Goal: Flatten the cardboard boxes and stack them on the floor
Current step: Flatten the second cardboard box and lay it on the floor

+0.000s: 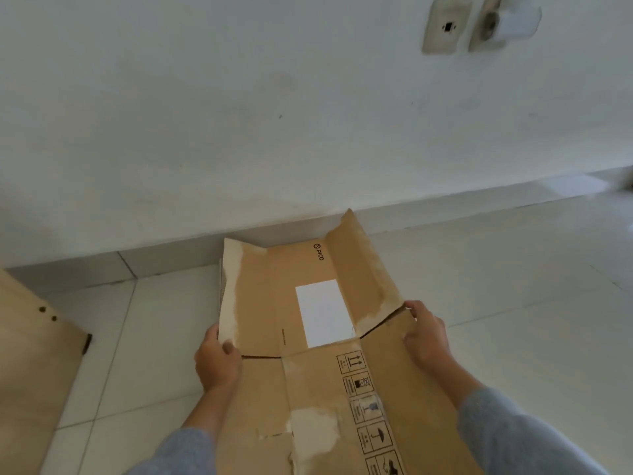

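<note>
A flattened brown cardboard box with a white label and a printed logo stretches from my body toward the wall, just above the tiled floor. Its far side flaps tilt upward. My left hand grips the box's left edge at a flap, thumb on top. My right hand holds the right edge where two flaps meet. Edges of more cardboard show under the box's far left side. The near end of the box runs out of view at the bottom.
A white wall with a grey skirting stands just beyond the box. A light wooden panel lies at the left. Two wall sockets sit high on the right. White floor tiles extend to the right.
</note>
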`<action>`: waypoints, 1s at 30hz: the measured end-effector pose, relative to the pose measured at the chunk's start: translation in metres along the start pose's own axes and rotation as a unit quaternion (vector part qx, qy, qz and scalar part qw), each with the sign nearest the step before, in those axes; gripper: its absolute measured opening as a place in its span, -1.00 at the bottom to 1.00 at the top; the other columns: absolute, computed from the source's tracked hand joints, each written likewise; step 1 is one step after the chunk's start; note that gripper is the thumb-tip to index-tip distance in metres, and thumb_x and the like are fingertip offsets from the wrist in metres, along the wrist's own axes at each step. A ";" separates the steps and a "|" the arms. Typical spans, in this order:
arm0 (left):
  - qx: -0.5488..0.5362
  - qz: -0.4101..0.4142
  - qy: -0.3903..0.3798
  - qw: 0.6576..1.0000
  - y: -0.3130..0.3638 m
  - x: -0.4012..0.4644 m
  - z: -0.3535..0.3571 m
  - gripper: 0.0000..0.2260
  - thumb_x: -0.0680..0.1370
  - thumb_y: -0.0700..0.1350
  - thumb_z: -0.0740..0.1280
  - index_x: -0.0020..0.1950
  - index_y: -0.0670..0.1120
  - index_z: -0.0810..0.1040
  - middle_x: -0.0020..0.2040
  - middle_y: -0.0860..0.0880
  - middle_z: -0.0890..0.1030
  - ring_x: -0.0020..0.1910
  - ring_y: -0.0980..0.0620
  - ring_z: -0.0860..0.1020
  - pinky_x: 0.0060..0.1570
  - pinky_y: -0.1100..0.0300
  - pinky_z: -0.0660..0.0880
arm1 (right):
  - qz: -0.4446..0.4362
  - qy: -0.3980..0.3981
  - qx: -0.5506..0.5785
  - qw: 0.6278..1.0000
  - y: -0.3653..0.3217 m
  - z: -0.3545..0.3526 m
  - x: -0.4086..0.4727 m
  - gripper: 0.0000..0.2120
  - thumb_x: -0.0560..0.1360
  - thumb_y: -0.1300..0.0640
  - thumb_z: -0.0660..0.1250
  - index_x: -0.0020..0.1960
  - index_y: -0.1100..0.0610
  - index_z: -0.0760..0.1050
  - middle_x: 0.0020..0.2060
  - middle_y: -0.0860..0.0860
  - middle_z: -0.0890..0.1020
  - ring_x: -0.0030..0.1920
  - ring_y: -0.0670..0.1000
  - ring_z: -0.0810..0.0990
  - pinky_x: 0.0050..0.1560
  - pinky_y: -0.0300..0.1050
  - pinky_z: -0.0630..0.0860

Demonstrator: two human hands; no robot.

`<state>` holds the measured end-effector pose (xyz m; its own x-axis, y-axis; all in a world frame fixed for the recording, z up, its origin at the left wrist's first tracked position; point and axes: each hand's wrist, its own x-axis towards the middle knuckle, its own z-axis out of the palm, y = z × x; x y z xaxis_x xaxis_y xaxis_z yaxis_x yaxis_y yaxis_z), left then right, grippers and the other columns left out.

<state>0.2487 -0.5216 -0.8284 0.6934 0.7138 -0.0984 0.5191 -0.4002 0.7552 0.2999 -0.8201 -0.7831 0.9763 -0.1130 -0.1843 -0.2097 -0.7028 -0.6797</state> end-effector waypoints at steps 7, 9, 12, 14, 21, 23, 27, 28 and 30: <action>0.093 -0.084 -0.104 0.987 -0.012 0.009 0.009 -0.42 0.45 -0.18 0.36 0.42 -0.21 0.26 0.34 -0.25 0.44 0.30 -0.27 0.42 0.26 -0.03 0.38 | 0.071 -0.114 -0.059 0.989 0.023 0.005 0.026 -0.41 0.42 0.35 0.31 0.38 0.28 0.16 0.27 0.21 0.37 0.26 0.18 0.39 0.05 -0.16 0.32; 0.101 -0.117 -0.112 0.982 -0.016 0.006 0.014 -0.35 0.42 -0.14 0.42 0.43 -0.23 0.22 0.37 -0.26 0.40 0.32 -0.27 0.39 0.27 -0.06 0.37 | 0.084 -0.139 -0.077 0.984 0.029 0.008 0.030 -0.33 0.41 0.28 0.37 0.41 0.30 0.10 0.32 0.22 0.32 0.31 0.18 0.35 0.15 -0.10 0.36; 0.103 -0.170 -0.094 0.975 -0.022 0.002 0.021 -0.39 0.40 -0.08 0.45 0.31 -0.33 0.31 0.29 -0.30 0.42 0.24 -0.30 0.43 0.14 -0.07 0.42 | 0.085 -0.162 -0.103 0.978 0.039 0.018 0.034 -0.23 0.39 0.16 0.45 0.41 0.29 0.07 0.35 0.22 0.28 0.34 0.18 0.33 0.28 -0.03 0.35; 0.121 -0.178 -0.088 0.973 -0.027 0.002 0.025 -0.41 0.39 -0.04 0.46 0.27 -0.32 0.35 0.26 -0.29 0.44 0.23 -0.30 0.44 0.13 -0.08 0.44 | 0.089 -0.165 -0.107 0.977 0.042 0.026 0.037 -0.21 0.35 0.08 0.49 0.39 0.27 0.11 0.33 0.21 0.30 0.32 0.18 0.35 0.28 0.02 0.38; 0.152 -0.146 -0.067 0.975 -0.043 0.007 0.030 -0.48 0.40 0.04 0.44 0.19 -0.27 0.43 0.17 -0.27 0.51 0.16 -0.28 0.49 0.07 -0.06 0.45 | 0.085 -0.152 -0.087 0.981 0.048 0.038 0.047 -0.21 0.32 0.03 0.51 0.39 0.22 0.18 0.35 0.20 0.28 0.31 0.20 0.37 0.26 0.07 0.40; 0.175 -0.139 -0.063 0.973 -0.041 0.007 0.033 -0.52 0.38 0.08 0.44 0.08 -0.26 0.45 0.09 -0.26 0.55 0.09 -0.27 0.52 -0.02 -0.04 0.45 | 0.099 -0.145 -0.087 0.981 0.051 0.039 0.049 -0.23 0.33 0.03 0.50 0.40 0.18 0.18 0.31 0.21 0.37 0.29 0.21 0.39 0.25 0.11 0.41; 0.212 -0.122 -0.051 0.968 -0.042 0.009 0.037 -0.54 0.37 0.14 0.43 -0.03 -0.23 0.47 0.01 -0.23 0.59 -0.01 -0.24 0.56 -0.20 0.09 0.37 | 0.100 -0.131 -0.099 0.981 0.051 0.044 0.052 -0.25 0.36 0.04 0.48 0.40 0.17 0.18 0.29 0.18 0.41 0.30 0.19 0.39 0.24 0.09 0.42; 0.219 -0.114 -0.049 0.968 -0.043 0.010 0.037 -0.54 0.37 0.16 0.43 -0.05 -0.23 0.48 0.00 -0.23 0.60 -0.02 -0.24 0.56 -0.22 0.10 0.37 | 0.098 -0.131 -0.105 0.981 0.049 0.045 0.054 -0.27 0.36 0.03 0.48 0.39 0.17 0.19 0.28 0.17 0.43 0.29 0.19 0.40 0.22 0.08 0.43; 0.230 -0.107 -0.049 0.966 -0.043 0.015 0.037 -0.53 0.36 0.17 0.42 -0.06 -0.23 0.48 -0.01 -0.23 0.60 -0.04 -0.24 0.57 -0.24 0.09 0.40 | 0.099 -0.131 -0.108 0.981 0.046 0.045 0.055 -0.32 0.35 0.04 0.49 0.33 0.17 0.24 0.23 0.16 0.48 0.23 0.17 0.46 0.16 0.06 0.46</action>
<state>0.2548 -0.5150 -0.8861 0.5781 0.7596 -0.2981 0.8072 -0.4791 0.3447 0.3419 -0.8270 -0.8571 0.8649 -0.0981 -0.4923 -0.3501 -0.8207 -0.4515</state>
